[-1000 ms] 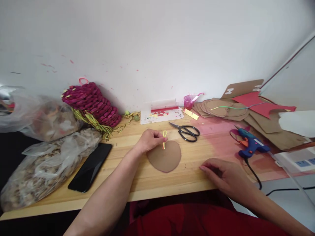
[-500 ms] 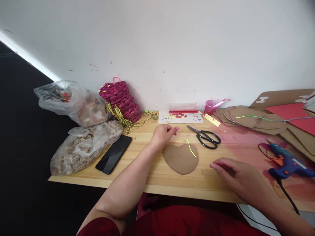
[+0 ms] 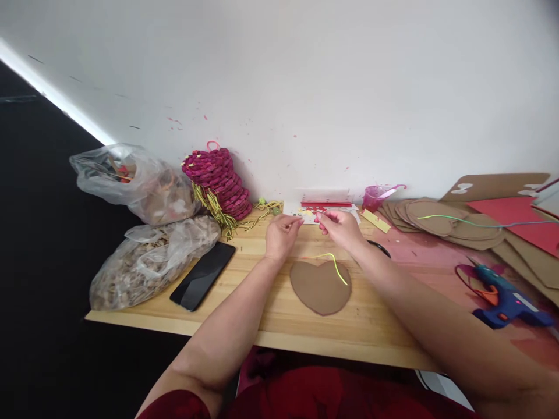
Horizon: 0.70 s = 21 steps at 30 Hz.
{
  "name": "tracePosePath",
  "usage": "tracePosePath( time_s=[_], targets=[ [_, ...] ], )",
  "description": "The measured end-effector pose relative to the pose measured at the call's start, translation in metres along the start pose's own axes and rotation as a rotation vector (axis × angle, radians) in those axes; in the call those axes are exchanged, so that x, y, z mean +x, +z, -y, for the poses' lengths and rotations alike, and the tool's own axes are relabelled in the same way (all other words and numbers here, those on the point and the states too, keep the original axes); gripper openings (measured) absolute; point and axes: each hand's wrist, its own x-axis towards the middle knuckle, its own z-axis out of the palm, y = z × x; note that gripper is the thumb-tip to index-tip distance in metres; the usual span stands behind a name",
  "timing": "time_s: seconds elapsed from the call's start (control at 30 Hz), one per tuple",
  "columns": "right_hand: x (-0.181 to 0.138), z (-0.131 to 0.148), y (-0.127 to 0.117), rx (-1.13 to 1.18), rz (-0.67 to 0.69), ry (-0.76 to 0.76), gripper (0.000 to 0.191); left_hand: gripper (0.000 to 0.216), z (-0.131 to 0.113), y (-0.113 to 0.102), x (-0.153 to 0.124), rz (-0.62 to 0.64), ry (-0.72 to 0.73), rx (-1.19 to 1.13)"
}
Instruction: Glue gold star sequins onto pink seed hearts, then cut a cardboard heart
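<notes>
My left hand [image 3: 282,235] is closed in a pinch just in front of a white card [image 3: 356,217]. Its fingertips face those of my right hand [image 3: 340,230], also pinched, with a narrow gap between the two. Whatever either pinch holds is too small to make out. Small red and yellow stars [image 3: 315,210] lie on the card beyond my fingers. Nearer to me, a heart-shaped cardboard piece [image 3: 321,291] rests flat on the table, with a yellow cord [image 3: 336,269] curving over its top right. My right forearm hides most of the scissors [image 3: 381,247].
A phone [image 3: 203,276], plastic bags [image 3: 152,262] and a magenta woven piece [image 3: 222,183] with yellow-green cords occupy the left. At right are a pink cup [image 3: 373,198], stacked cardboard shapes [image 3: 437,218], red sheets [image 3: 502,212] and a blue glue gun [image 3: 510,305].
My right hand has swung forward and left from the table's right side to my left hand, its forearm now covering most of the scissors. My left hand has stayed near its place.
</notes>
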Motion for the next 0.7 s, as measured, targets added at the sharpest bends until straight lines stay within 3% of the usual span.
tracePosePath(
  time_s=[0.17,0.27,0.4,0.5,0.7],
  targets=[
    [0.000,-0.031,0.004,-0.010,-0.033,0.003,0.041,0.025,0.002,0.001,0.000,0.016,0.001,0.016],
    [-0.003,-0.034,0.006,-0.061,-0.002,-0.021,0.037,0.037,0.000,0.001,0.000,0.040,-0.002,0.031],
    [-0.004,-0.030,0.009,-0.174,0.024,-0.041,0.033,0.023,-0.001,-0.008,0.006,-0.037,-0.017,0.029],
    [-0.004,-0.029,0.010,-0.238,0.037,-0.049,0.031,0.030,-0.001,-0.029,0.015,-0.097,-0.069,0.040],
    [-0.001,-0.033,0.011,-0.309,0.049,-0.062,0.031,0.055,0.000,-0.096,0.049,-0.221,-0.179,0.192]
  ],
)
